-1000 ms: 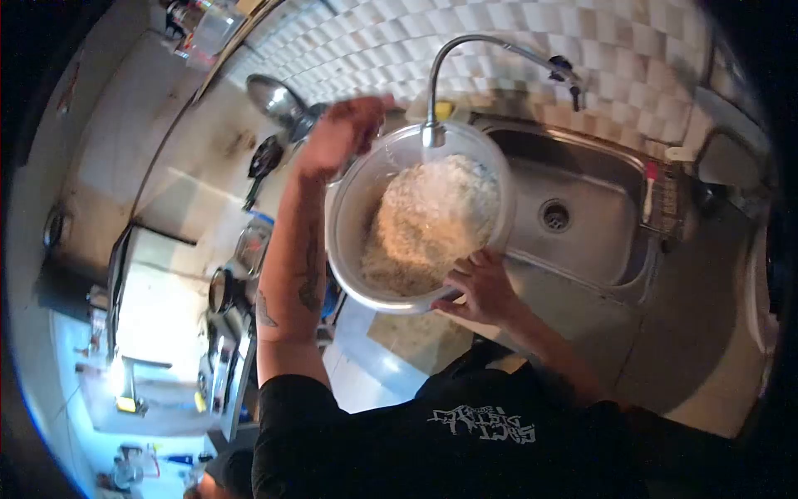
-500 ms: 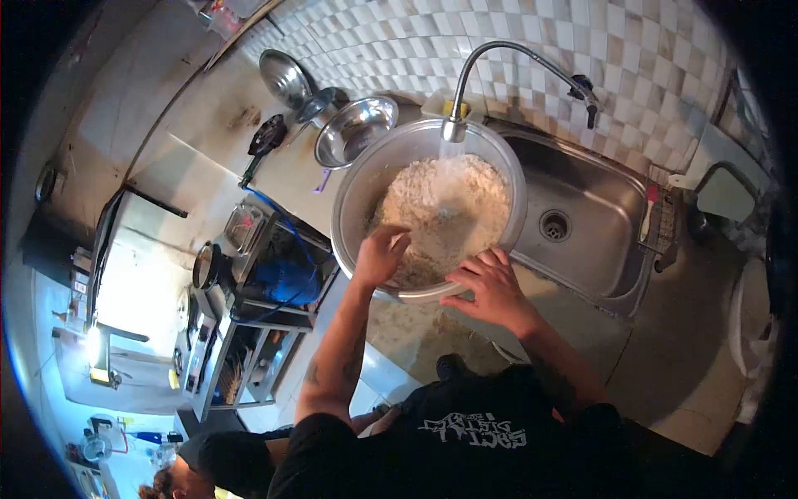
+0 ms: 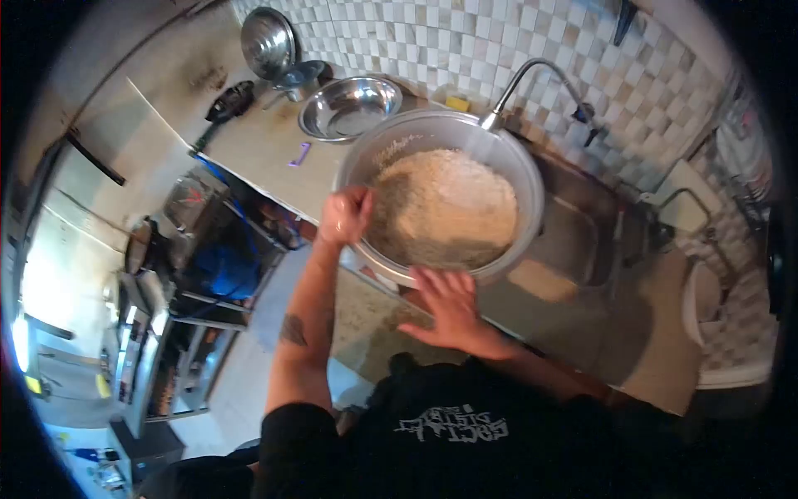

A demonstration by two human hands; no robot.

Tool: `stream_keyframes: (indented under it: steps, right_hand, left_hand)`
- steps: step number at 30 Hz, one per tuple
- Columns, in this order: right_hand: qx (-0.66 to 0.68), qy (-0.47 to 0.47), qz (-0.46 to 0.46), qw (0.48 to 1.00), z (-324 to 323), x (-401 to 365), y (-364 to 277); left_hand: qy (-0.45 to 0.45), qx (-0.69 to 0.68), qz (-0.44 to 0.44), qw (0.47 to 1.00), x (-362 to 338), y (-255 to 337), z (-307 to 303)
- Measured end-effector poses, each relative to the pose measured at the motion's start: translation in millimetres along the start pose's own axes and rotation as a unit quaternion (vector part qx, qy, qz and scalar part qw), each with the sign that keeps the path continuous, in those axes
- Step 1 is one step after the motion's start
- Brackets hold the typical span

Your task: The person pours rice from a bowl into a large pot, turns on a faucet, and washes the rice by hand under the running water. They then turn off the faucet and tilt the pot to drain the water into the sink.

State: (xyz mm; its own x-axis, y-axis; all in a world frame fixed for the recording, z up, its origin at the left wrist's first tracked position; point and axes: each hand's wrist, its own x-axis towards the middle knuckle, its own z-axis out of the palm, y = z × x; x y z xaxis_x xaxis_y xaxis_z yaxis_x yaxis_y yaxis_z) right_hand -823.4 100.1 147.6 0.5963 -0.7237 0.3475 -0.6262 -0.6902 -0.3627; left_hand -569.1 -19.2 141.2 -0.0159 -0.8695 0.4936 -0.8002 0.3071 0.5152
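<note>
A big round metal pot (image 3: 532,170) stands at the sink's edge, holding pale rice (image 3: 453,200) in cloudy water. My left hand (image 3: 347,216) is closed around the pot's left rim. At the near rim lies my right hand (image 3: 449,309), its fingers stretched out and slightly apart, the fingertips touching the rim. Water runs from the flexible faucet (image 3: 490,119) into the far side of the pot.
The steel sink (image 3: 573,220) is right of the pot. Behind it to the left are a shiny metal bowl (image 3: 349,108), a saucepan (image 3: 299,76) and a round lid (image 3: 268,43). A purple item (image 3: 300,155) lies on the counter (image 3: 258,158).
My left hand has gone from above the rice to the pot's left rim and closed there. My right hand stays at the near rim. The camera view has shifted.
</note>
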Motion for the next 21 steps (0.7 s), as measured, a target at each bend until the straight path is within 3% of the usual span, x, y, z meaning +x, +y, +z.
stream_keyframes:
  steps: [1, 4, 6, 10, 13, 14, 18, 21]
  right_hand:
    - [-0.008, -0.019, -0.026, 0.999, 4.1, 4.0, -10.9]
    - [0.011, -0.055, -0.087, 0.995, 11.4, 16.9, -18.1]
    - [0.095, -0.058, -0.086, 0.99, 8.3, 19.6, -17.8]
    - [-0.019, -0.06, -0.048, 0.997, -63.2, 33.3, 17.2]
    - [-0.085, -0.074, -0.023, 0.993, -79.6, 10.0, 83.9]
    - [-0.09, -0.08, -0.009, 0.993, -75.7, 3.4, 102.6]
    - [-0.134, 0.038, -0.081, 0.987, -47.4, -5.2, 128.3]
    - [-0.086, 0.03, -0.03, 0.995, -38.9, -7.6, 125.0]
  left_hand:
    - [0.019, -0.01, 0.054, 0.998, 11.1, -11.8, -0.4]
    - [-0.057, -0.024, 0.041, 0.997, 31.2, -15.1, -4.9]
    - [0.032, -0.159, 0.018, 0.987, 41.3, 21.1, -15.4]
    - [0.149, -0.258, -0.05, 0.953, 32.6, 41.5, -7.0]
    - [-0.119, -0.032, -0.016, 0.992, 13.4, -14.9, 52.6]
    - [-0.211, -0.079, 0.053, 0.973, 11.6, -9.5, 47.8]
    - [-0.374, 0.002, 0.035, 0.927, 28.1, -9.4, 57.7]
    - [-0.362, 0.005, -0.065, 0.93, 40.1, -31.3, 63.4]
